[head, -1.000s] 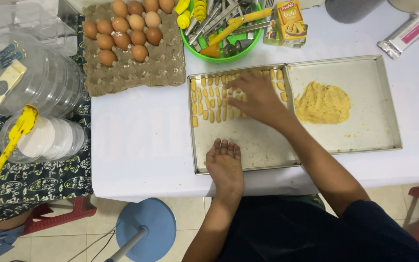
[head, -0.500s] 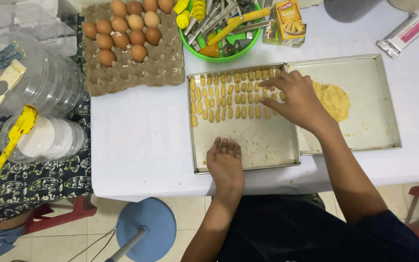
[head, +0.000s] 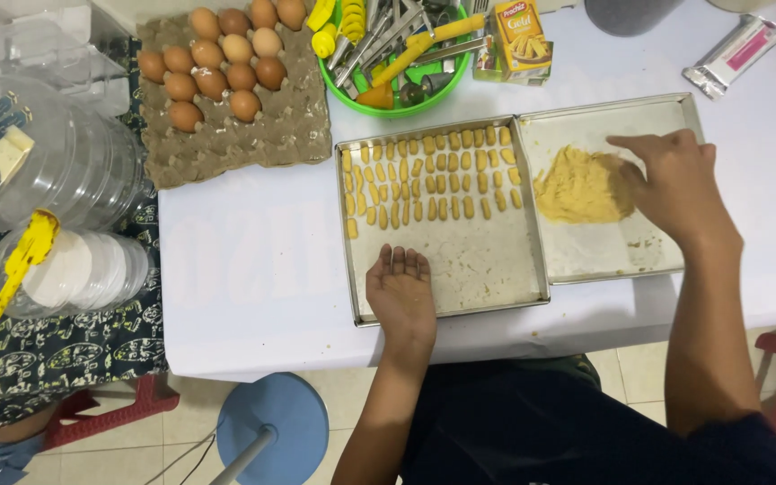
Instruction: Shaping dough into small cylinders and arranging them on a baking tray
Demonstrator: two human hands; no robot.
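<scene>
Dough (head: 583, 186) sits in a yellow heap in the tray (head: 666, 112) on the person's right side. The right hand (head: 671, 180) is on its edge, fingers bent down and touching it, but I cannot tell if any dough is pinched between them. The heap is close to that hand, so the reach is short.

The left hand (head: 401, 289) lies flat and loose, palm up, on the near rim of the other tray (head: 487, 269). It holds nothing. It looks like it waits there, cupped a little and ready to catch something.

Just past the left hand's fingers there is a bare patch of tray, and farther on lie rows of small dough sticks (head: 433, 175). They are lined up neatly and kept a bit apart, likely so they do not stick together.

Both trays touch side by side on the white counter (head: 253, 260). Well beyond the hands stand an egg carton (head: 226, 99) with brown eggs and a green bowl (head: 397, 99) full of tools. Off past the left hand are clear plastic jars (head: 56, 162).
</scene>
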